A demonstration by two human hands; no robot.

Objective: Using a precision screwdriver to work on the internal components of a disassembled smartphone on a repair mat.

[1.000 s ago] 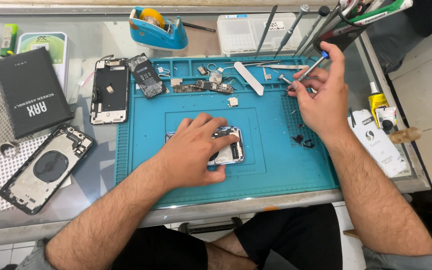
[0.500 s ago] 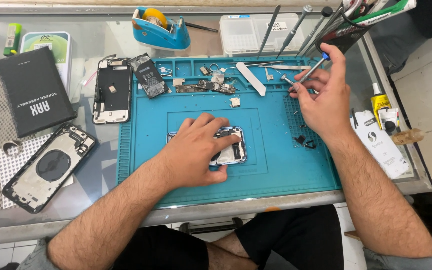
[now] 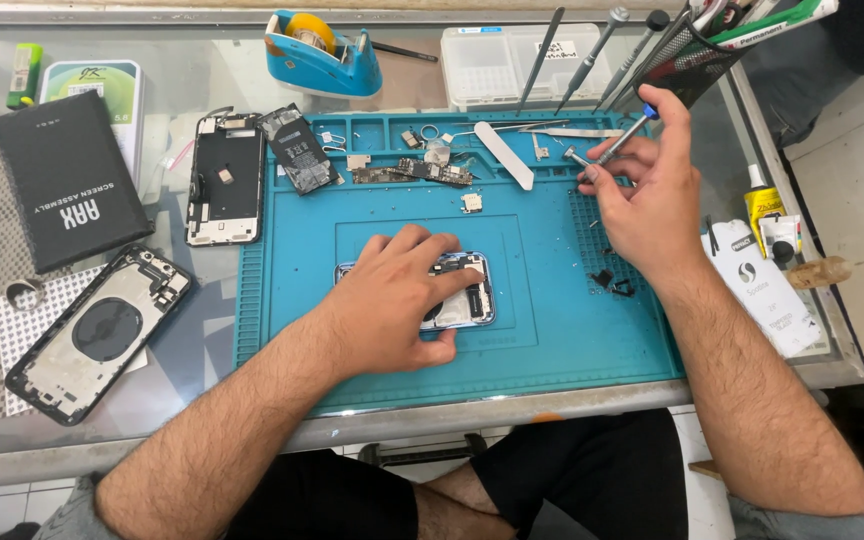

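Note:
My left hand (image 3: 392, 300) lies flat on an opened phone body (image 3: 467, 295) in the middle of the blue work mat (image 3: 552, 340), its fingers holding the phone down. My right hand (image 3: 647, 190) is raised over the mat's upper right part and pinches a small screwdriver (image 3: 620, 140) with a blue cap, tip pointing down-left. A white plastic pry tool (image 3: 502, 155) and a loose circuit board (image 3: 422, 172) lie on the mat just left of that hand.
A phone frame with screen removed (image 3: 224, 178) and a battery (image 3: 297, 150) lie at the mat's left edge. A grey phone back housing (image 3: 97, 330) and a black box (image 3: 67, 190) are further left. A blue tape dispenser (image 3: 322, 45), tool holder (image 3: 692, 60) and glue bottle (image 3: 764, 205) stand around.
My right hand with the screwdriver has shifted only slightly. The left hand stays pressed on the phone.

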